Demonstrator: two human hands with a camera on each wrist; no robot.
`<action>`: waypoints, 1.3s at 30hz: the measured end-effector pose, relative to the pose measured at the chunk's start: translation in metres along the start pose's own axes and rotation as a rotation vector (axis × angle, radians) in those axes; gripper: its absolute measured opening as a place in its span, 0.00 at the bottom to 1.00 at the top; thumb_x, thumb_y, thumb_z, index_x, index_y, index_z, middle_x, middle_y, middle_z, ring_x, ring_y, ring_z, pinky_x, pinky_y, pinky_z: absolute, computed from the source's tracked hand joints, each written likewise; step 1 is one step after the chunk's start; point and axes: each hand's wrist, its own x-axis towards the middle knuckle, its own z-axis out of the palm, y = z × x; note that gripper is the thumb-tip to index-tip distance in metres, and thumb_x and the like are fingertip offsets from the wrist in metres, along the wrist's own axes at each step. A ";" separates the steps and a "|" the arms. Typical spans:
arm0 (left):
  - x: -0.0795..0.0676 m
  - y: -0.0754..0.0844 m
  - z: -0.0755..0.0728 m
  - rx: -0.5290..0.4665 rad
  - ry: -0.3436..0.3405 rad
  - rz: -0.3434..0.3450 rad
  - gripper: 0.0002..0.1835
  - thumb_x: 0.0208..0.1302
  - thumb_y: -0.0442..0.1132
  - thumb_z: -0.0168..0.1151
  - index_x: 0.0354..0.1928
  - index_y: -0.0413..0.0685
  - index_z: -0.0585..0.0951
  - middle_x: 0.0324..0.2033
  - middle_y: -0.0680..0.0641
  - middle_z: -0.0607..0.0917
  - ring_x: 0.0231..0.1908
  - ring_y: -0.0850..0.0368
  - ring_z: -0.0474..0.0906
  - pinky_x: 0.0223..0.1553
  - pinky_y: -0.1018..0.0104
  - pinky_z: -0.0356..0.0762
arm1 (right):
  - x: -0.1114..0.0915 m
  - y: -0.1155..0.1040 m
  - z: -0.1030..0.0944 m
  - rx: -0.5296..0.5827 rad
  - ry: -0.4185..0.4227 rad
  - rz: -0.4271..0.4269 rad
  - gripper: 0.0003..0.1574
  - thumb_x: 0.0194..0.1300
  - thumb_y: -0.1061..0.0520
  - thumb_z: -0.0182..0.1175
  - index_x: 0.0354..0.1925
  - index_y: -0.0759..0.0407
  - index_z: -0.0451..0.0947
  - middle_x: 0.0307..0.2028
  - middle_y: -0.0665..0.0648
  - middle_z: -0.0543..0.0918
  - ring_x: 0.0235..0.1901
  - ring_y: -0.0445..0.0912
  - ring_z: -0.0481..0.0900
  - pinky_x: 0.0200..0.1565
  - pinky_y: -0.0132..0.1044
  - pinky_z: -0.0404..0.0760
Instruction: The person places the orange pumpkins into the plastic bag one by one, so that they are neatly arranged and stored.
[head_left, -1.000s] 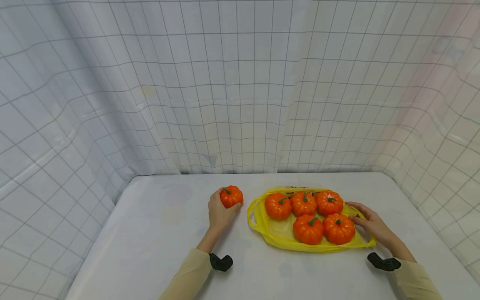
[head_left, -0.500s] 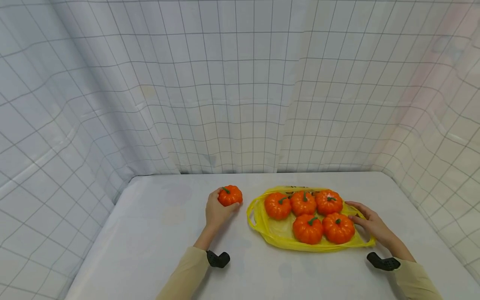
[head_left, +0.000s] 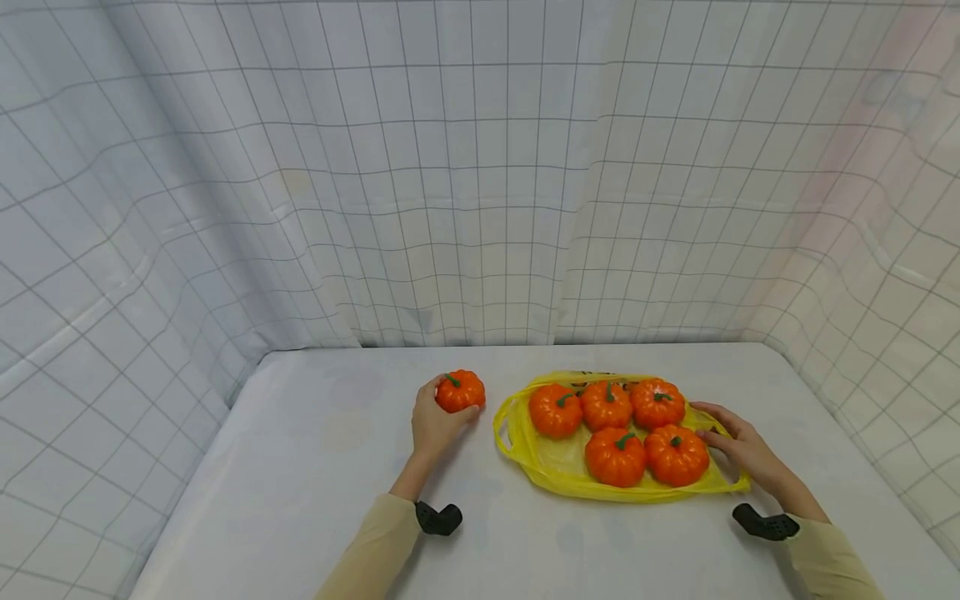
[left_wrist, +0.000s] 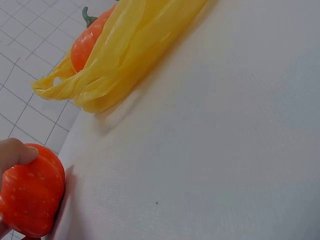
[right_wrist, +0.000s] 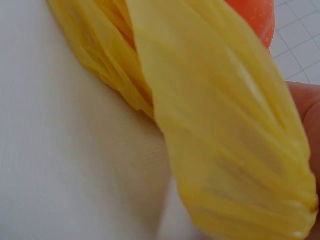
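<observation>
In the head view, my left hand [head_left: 435, 423] grips a small orange pumpkin [head_left: 461, 392] with a green stem, left of the bag. Its thumb presses the side of the pumpkin in the left wrist view, where the pumpkin [left_wrist: 34, 195] sits against the white surface. A yellow plastic bag [head_left: 555, 477] lies spread with its mouth facing up, and several similar pumpkins [head_left: 616, 457] are inside. My right hand [head_left: 750, 454] holds the bag's right edge, thumb on the inner side and fingers on the outer side. Yellow plastic [right_wrist: 220, 125] hides most of that hand in the right wrist view.
A white tabletop [head_left: 300, 467] lies under everything. Grid-patterned white curtains [head_left: 465, 183] hang behind it and along both sides. The bag's left handle loop [head_left: 501, 435] sits between the left hand and the bagged pumpkins. Black straps circle both wrists.
My left hand, with the pumpkin in it, has shifted very slightly left over the last second. The right hand, the bag and its contents look almost unmoved.
</observation>
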 end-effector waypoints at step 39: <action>-0.036 0.049 0.002 -0.182 -0.024 0.130 0.41 0.45 0.42 0.77 0.63 0.44 0.70 0.58 0.42 0.73 0.52 0.47 0.73 0.53 0.53 0.76 | -0.001 0.001 0.001 -0.020 0.010 -0.008 0.34 0.73 0.51 0.51 0.69 0.65 0.56 0.69 0.74 0.55 0.55 0.24 0.57 0.61 0.71 0.58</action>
